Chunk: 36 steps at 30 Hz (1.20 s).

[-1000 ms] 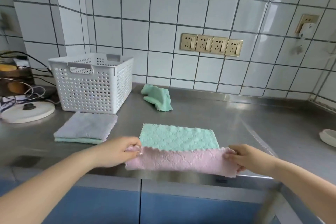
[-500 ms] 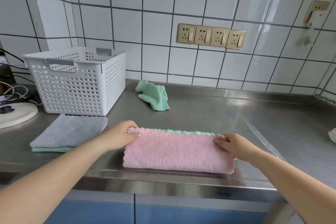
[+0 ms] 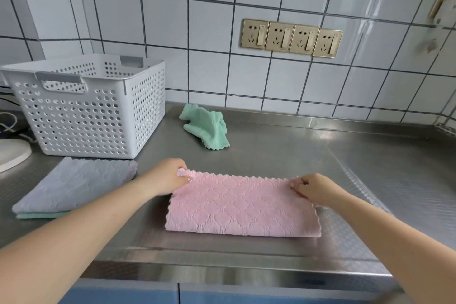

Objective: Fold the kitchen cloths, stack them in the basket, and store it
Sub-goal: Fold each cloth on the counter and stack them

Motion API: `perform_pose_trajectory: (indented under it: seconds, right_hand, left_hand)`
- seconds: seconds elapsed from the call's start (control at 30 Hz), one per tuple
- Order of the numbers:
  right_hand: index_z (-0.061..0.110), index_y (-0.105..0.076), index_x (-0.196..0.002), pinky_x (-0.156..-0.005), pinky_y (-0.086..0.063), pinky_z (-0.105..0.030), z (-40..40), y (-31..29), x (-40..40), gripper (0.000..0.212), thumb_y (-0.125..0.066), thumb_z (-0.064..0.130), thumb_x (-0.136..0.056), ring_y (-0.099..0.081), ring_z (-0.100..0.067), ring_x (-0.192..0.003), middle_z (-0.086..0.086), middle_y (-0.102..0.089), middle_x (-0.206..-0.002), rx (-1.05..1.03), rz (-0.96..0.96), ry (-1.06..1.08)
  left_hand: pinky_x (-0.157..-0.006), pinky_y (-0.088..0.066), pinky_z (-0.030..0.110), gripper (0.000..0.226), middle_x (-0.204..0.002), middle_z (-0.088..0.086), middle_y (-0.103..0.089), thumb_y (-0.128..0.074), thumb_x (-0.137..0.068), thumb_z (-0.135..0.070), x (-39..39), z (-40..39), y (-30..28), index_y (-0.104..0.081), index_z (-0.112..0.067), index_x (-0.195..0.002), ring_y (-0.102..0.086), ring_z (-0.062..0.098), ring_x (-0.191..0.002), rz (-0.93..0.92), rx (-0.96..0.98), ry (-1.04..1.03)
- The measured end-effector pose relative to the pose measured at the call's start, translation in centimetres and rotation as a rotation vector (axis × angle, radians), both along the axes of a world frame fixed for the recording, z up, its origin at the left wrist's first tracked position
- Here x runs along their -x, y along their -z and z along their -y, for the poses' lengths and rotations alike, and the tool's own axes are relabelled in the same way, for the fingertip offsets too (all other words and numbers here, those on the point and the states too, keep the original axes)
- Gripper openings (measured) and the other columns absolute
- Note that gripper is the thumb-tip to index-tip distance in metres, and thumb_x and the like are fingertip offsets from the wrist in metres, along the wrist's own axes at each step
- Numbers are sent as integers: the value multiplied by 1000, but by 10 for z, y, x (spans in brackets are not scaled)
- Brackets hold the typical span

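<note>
Head view. Pink cloth (image 3: 243,207): lying folded near the table (image 3: 320,155) front edge. Left hand (image 3: 167,177) is pinching its far left corner, fingers curled; right hand (image 3: 313,189) is pinching its far right corner likewise. White basket (image 3: 98,116): standing toward the table's back left. Folded grey cloth (image 3: 74,184): sitting atop a green one, just before the basket. Crumpled green cloth (image 3: 207,128): lying near the table's back edge.

Bright, even light; glare on the steel counter (image 3: 320,150); wide-angle bending at edges.
</note>
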State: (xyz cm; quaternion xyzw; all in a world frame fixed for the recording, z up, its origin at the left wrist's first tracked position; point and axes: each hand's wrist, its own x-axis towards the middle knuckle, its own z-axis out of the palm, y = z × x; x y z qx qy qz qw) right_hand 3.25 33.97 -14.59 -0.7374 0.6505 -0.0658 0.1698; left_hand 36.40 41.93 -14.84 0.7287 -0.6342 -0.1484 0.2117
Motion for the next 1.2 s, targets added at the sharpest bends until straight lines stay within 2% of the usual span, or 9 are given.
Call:
perform_pose_trajectory:
  seconds: [0.2,0.3,0.43,0.6,0.67,0.73,0.87,0.97,1.2]
  right_hand:
    - [14,-46,-62,-46,-36,-24,8,7,-2,38,-47,34,-95,-52,-16,-51,0,-53,-58,11,9,22]
    - [12,-54,-69,-52,-40,-24,10,5,-1,31,-44,27,-94,-56,-19,-57,-2,-59,-62,15,-36,48]
    - [16,-56,-116,-79,-46,-32,7,-3,5,31,-43,36,-95,-60,-27,-99,-7,-60,-114,156,-119,88]
    - [24,-43,-139,-104,-34,-35,-32,0,-57,44,-35,39,-97,-39,-24,-132,-1,-37,-146,312,-149,-286]
    - [27,-38,-140,-108,-25,-38,-50,12,-90,48,-27,40,-95,-28,-19,-138,2,-31,-151,277,-169,-392]
    - [26,-38,-139,-109,-21,-44,-59,28,-107,45,-25,36,-97,-22,-15,-140,3,-30,-151,252,-126,-406]
    - [33,-23,-146,-113,-12,-50,-62,41,-94,72,-1,63,-84,-9,-13,-145,4,-16,-157,196,-185,-345]
    - [35,-13,-149,-114,-7,-51,-59,37,-77,70,-17,69,-89,-3,-16,-146,3,-7,-159,151,-243,-280]
    - [37,-9,-149,-115,-6,-54,-54,35,-36,74,-14,74,-85,1,-16,-147,4,-5,-159,125,-272,-169]
  left_hand:
    - [-68,-36,25,21,-97,5,-61,-64,-87,-24,-1,9,7,-61,-9,-101,-52,18,-83,19,5,-33]
    - [-63,-36,28,24,-86,-1,-54,-63,-87,-31,-2,9,4,-54,-14,-101,-51,18,-80,35,-11,-49]
    - [-90,-43,32,40,-115,-3,-55,-59,-86,-44,-3,-2,-2,-53,-22,-119,-54,18,-107,304,182,-74]
    - [-109,-29,33,39,-141,-2,-45,-43,-96,-25,57,-11,4,-48,-17,-134,-37,19,-134,283,187,205]
    - [-108,-31,41,40,-142,-4,-44,-33,-96,-27,78,-5,17,-45,-20,-133,-35,20,-137,352,143,236]
    - [-112,-26,36,45,-147,0,-39,-28,-96,-23,90,-1,30,-40,-18,-139,-34,21,-137,380,95,249]
    - [-117,-5,42,51,-159,-6,-10,-23,-100,-34,87,-9,40,-18,-23,-150,-9,13,-145,438,4,182]
    - [-118,-1,45,59,-159,-4,-2,-20,-98,-48,78,-14,36,-11,-24,-151,-2,15,-146,451,-74,149]
    - [-118,3,42,69,-159,2,0,-20,-93,-62,53,-18,38,-8,-27,-151,-1,22,-146,449,-112,88]
